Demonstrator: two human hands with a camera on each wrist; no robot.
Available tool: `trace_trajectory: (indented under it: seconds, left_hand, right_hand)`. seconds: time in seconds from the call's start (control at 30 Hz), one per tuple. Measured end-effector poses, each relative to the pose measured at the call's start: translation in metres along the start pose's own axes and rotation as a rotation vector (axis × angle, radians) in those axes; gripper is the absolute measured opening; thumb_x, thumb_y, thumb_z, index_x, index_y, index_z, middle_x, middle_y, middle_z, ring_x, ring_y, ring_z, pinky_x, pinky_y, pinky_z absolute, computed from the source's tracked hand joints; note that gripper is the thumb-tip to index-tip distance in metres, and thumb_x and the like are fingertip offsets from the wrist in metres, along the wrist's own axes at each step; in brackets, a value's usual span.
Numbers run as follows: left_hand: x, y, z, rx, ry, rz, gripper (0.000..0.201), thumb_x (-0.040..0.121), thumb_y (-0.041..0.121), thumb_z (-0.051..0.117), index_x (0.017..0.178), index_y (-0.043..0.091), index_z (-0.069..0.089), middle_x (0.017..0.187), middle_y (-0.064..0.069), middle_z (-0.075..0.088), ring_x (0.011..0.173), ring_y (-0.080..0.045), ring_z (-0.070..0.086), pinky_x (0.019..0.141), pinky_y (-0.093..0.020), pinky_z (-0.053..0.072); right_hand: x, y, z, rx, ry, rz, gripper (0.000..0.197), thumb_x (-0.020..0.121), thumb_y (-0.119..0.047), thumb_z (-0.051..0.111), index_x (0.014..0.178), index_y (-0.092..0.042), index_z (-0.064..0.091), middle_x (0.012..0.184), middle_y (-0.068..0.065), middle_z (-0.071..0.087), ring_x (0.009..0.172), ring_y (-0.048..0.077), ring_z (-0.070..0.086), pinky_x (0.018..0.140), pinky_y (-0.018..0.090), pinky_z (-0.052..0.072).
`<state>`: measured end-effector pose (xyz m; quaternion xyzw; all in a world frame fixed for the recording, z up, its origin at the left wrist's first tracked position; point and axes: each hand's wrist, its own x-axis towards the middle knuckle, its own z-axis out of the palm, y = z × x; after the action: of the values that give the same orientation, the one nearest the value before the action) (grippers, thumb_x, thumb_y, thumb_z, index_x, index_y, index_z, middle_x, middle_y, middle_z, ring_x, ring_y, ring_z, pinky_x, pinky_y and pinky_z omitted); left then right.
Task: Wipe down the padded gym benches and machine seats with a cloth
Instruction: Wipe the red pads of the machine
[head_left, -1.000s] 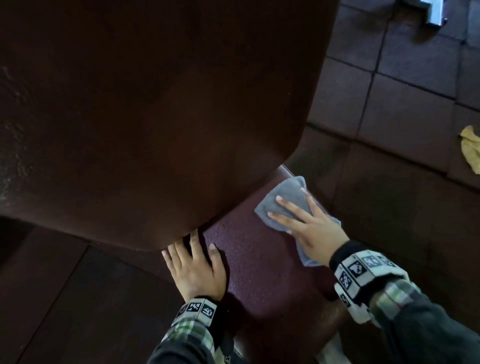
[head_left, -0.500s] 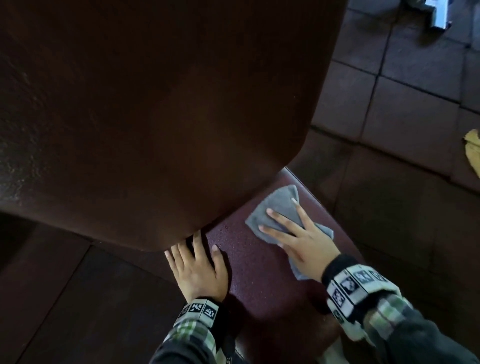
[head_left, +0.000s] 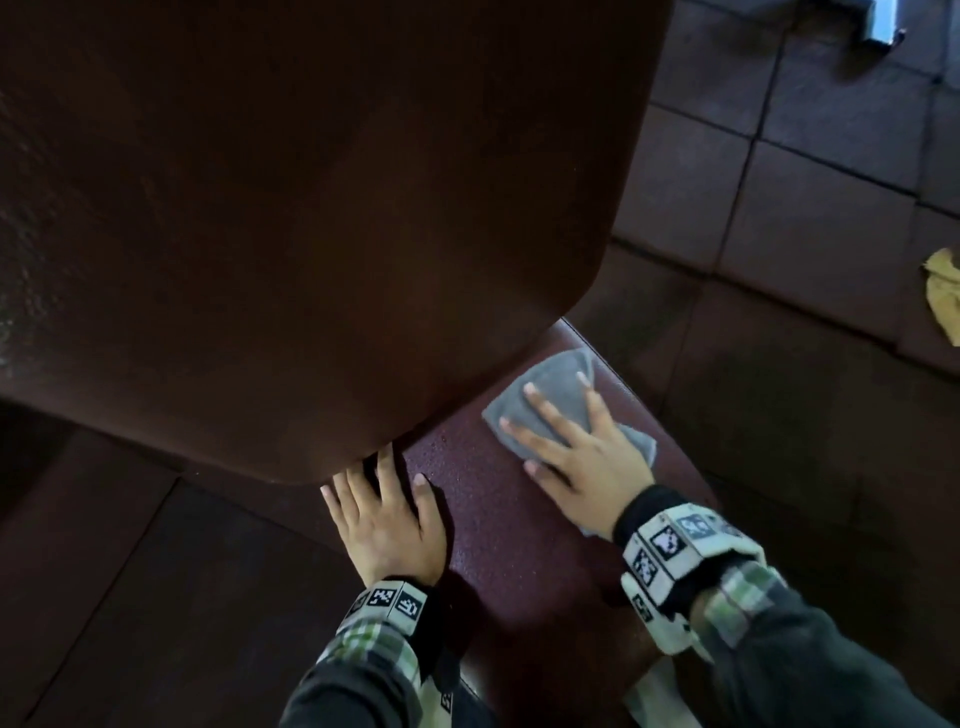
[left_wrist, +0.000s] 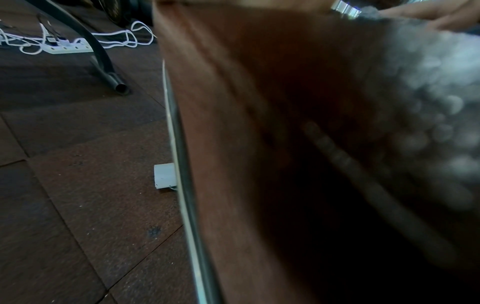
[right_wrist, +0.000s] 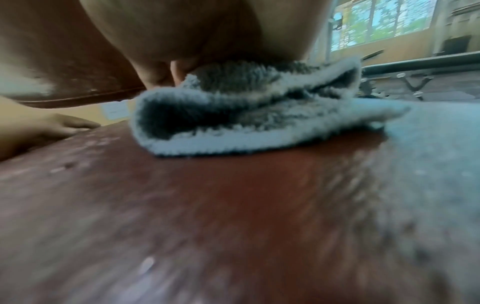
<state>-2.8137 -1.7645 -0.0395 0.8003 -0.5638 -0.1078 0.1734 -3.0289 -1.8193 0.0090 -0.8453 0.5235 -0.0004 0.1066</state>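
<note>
A dark red padded seat (head_left: 498, 525) lies below a large brown padded backrest (head_left: 311, 208) that fills the upper left of the head view. My right hand (head_left: 576, 447) presses a folded grey cloth (head_left: 556, 389) flat onto the seat near its far right edge, fingers straight and spread. The right wrist view shows the cloth (right_wrist: 246, 119) bunched under my palm on the seat (right_wrist: 207, 205). My left hand (head_left: 387, 514) rests flat on the seat's left edge, fingertips reaching under the backrest.
Dark rubber floor tiles (head_left: 779, 208) surround the bench. A yellow rag (head_left: 945, 291) lies on the floor at far right. In the left wrist view a white power strip with cables (left_wrist: 70, 46) and a black tube leg (left_wrist: 103, 67) are on the floor to the left.
My right hand has slid the cloth across the seat, first toward the left and then back toward the far right edge. The left hand has stayed in place.
</note>
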Motion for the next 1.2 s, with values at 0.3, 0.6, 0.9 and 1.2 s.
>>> trace_trajectory:
  seconds: [0.3,0.6,0.9,1.2]
  left_hand:
    - [0.0,-0.001,0.001,-0.019,0.008,0.003,0.057,0.092,0.037,0.038,0.14,0.007,0.048,0.136,-0.029,0.047,0.133,-0.045,0.037,0.115,-0.062,0.023]
    - [0.0,0.0,0.0,-0.023,0.001,-0.002,0.057,0.092,0.038,0.038,0.141,0.008,0.046,0.138,-0.029,0.046,0.134,-0.045,0.036,0.115,-0.062,0.023]
    - [0.0,0.0,0.0,-0.023,-0.008,0.0,0.057,0.092,0.037,0.039,0.14,0.008,0.046,0.137,-0.029,0.047,0.133,-0.046,0.036,0.115,-0.061,0.022]
    - [-0.001,0.0,-0.001,-0.019,-0.029,0.012,0.057,0.094,0.038,0.037,0.141,0.008,0.046,0.136,-0.029,0.047,0.133,-0.046,0.036,0.115,-0.062,0.022]
  right_hand:
    - [-0.098,0.025,0.005,-0.07,-0.191,-0.366,0.066,0.083,-0.026,0.044,0.142,-0.047,0.026,0.156,-0.006,0.015,0.138,0.044,0.019,0.099,0.056,0.04]
    - [-0.035,0.024,-0.005,-0.001,-0.103,-0.049,0.05,0.092,-0.032,0.034,0.14,-0.043,0.032,0.154,-0.002,0.021,0.131,0.053,0.025,0.099,0.061,0.038]
    - [-0.091,0.001,0.006,-0.099,-0.206,-0.37,0.063,0.082,-0.025,0.041,0.141,-0.046,0.029,0.155,-0.004,0.02,0.139,0.041,0.021,0.111,0.053,0.021]
    - [-0.06,0.041,-0.002,-0.05,-0.204,-0.119,0.055,0.09,-0.03,0.035,0.142,-0.046,0.027,0.156,-0.002,0.017,0.135,0.05,0.02,0.104,0.058,0.034]
